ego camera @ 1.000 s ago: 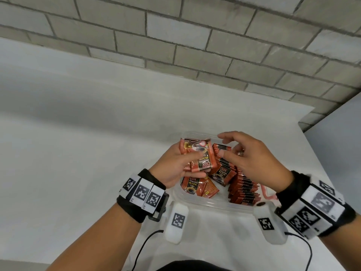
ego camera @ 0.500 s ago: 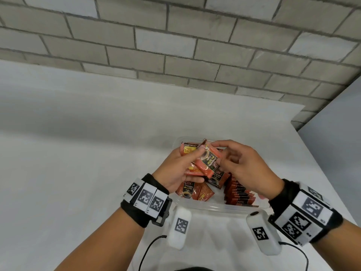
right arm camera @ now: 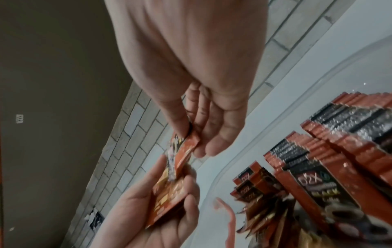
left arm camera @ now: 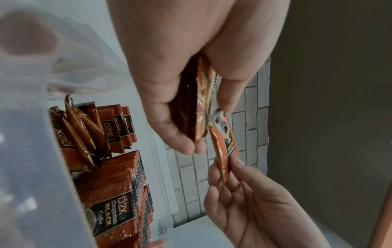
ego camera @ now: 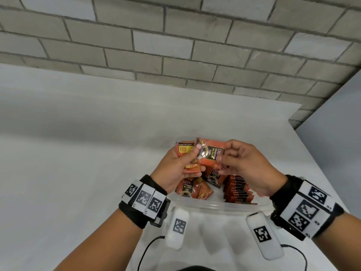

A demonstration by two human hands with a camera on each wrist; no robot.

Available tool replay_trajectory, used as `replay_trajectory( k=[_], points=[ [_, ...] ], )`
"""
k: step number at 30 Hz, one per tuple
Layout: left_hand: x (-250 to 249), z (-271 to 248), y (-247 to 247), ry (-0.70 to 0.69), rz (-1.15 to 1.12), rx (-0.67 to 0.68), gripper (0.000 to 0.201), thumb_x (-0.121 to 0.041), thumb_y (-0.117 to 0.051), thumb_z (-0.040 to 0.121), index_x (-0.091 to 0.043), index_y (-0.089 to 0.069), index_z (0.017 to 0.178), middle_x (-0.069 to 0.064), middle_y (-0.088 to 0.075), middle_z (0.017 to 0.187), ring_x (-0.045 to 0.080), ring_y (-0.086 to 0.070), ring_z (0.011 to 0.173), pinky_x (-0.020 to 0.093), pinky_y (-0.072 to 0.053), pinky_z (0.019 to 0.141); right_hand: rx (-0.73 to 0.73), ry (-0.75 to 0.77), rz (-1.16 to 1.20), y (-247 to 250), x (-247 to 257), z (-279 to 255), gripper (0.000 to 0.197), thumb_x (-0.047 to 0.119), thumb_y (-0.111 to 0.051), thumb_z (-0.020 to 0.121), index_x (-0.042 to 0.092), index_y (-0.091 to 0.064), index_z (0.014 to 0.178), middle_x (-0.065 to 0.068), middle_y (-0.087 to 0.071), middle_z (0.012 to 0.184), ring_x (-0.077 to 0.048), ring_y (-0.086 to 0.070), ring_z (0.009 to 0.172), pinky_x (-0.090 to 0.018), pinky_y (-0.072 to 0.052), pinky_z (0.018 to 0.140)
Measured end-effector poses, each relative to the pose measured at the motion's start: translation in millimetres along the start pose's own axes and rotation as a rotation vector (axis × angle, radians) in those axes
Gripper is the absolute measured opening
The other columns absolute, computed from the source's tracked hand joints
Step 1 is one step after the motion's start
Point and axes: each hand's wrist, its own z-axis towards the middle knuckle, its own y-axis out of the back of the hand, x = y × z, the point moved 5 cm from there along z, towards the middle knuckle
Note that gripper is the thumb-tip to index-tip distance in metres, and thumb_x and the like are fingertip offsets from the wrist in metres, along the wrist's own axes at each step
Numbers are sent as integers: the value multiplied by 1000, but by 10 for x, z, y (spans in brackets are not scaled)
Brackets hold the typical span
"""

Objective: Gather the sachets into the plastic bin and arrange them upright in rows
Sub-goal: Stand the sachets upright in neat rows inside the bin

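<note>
A clear plastic bin (ego camera: 214,204) sits on the white table in front of me. A row of orange sachets (ego camera: 237,189) stands upright at its right side, and loose sachets (ego camera: 192,187) lie at its left. Above the bin, my left hand (ego camera: 175,169) grips a small stack of sachets (ego camera: 184,150). My right hand (ego camera: 244,163) pinches the right end of one sachet (ego camera: 212,152) held sideways against that stack; my left thumb presses its other end. In the left wrist view the stack (left arm camera: 195,107) sits between thumb and fingers. The right wrist view shows the pinched sachet (right arm camera: 184,147).
A grey brick wall (ego camera: 175,45) runs behind the white table (ego camera: 78,153). The table's right edge (ego camera: 320,165) lies close to the bin. A red rubber band (right arm camera: 230,221) lies inside the bin near the sachets. Cables trail from the wrist devices near my body.
Both hands rose slightly above the bin. My right hand brought one sachet up to the stack in my left hand and turned it sideways.
</note>
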Motion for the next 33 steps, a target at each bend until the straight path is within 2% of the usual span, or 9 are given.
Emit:
replay_trajectory(
  k=[3, 6, 8, 12, 15, 17, 21, 27, 33],
  points=[
    [-3, 16, 103, 12, -92, -114, 34, -32, -54, 93, -9, -57, 117, 8, -67, 83, 21, -65, 68, 31, -55, 63, -117, 28, -89, 174, 53, 69, 12, 5, -62, 88, 15, -64, 92, -4, -70, 83, -18, -66, 76, -31, -55, 70],
    [18, 13, 194, 16, -134, -173, 33, -27, -55, 94, -6, -55, 118, 10, -64, 81, 22, -64, 65, 31, -54, 60, -184, 112, -483, 288, 40, 132, 10, 11, -65, 87, 21, -66, 85, -2, -65, 79, -14, -63, 69, -23, -49, 67],
    [46, 7, 221, 26, -132, -168, 28, -25, -56, 93, -6, -55, 115, 9, -64, 81, 21, -64, 64, 32, -54, 61, -91, 128, -807, 219, -32, 160, 10, 14, -64, 88, 23, -64, 82, 4, -61, 74, -5, -56, 64, -11, -41, 60],
    [90, 2, 251, 35, -142, -154, 18, -23, -56, 94, -8, -57, 104, 7, -66, 77, 20, -65, 63, 33, -54, 61, 92, 73, -1190, 73, -249, 273, 9, 13, -61, 89, 22, -63, 85, 8, -58, 73, -7, -56, 66, -16, -39, 58],
    [91, -1, 266, 36, -166, -153, 13, -22, -56, 94, -10, -58, 98, 9, -66, 76, 21, -65, 62, 32, -54, 59, 130, -12, -1337, 32, -323, 369, 10, 15, -62, 86, 15, -66, 96, 2, -62, 89, -15, -58, 79, -25, -48, 69],
    [95, 0, 275, 38, -179, -148, 13, -22, -56, 93, -10, -58, 97, 9, -67, 76, 22, -65, 63, 33, -54, 60, 146, -31, -1416, 5, -357, 415, 11, 13, -62, 84, 12, -66, 93, -2, -65, 94, -20, -59, 83, -30, -49, 71],
    [105, -4, 302, 41, -202, -141, 11, -20, -56, 93, -10, -58, 96, 10, -67, 76, 23, -65, 64, 34, -54, 63, 158, -42, -1533, -38, -408, 470, 9, 15, -60, 81, 10, -66, 86, -4, -67, 87, -21, -62, 79, -32, -49, 68],
    [116, 3, 317, 57, -213, -127, 12, -19, -56, 93, -9, -57, 99, 12, -67, 78, 23, -66, 64, 33, -55, 62, 229, -37, -1646, -94, -445, 502, 12, 18, -61, 80, 9, -66, 85, -5, -69, 84, -22, -65, 78, -34, -53, 69],
    [107, 19, 314, 60, -207, -114, 12, -18, -55, 94, -7, -57, 98, 11, -67, 77, 23, -66, 64, 34, -55, 62, 286, -52, -1702, -133, -479, 526, 10, 17, -65, 80, 8, -64, 84, -6, -68, 81, -22, -64, 71, -32, -51, 61]
  ],
)
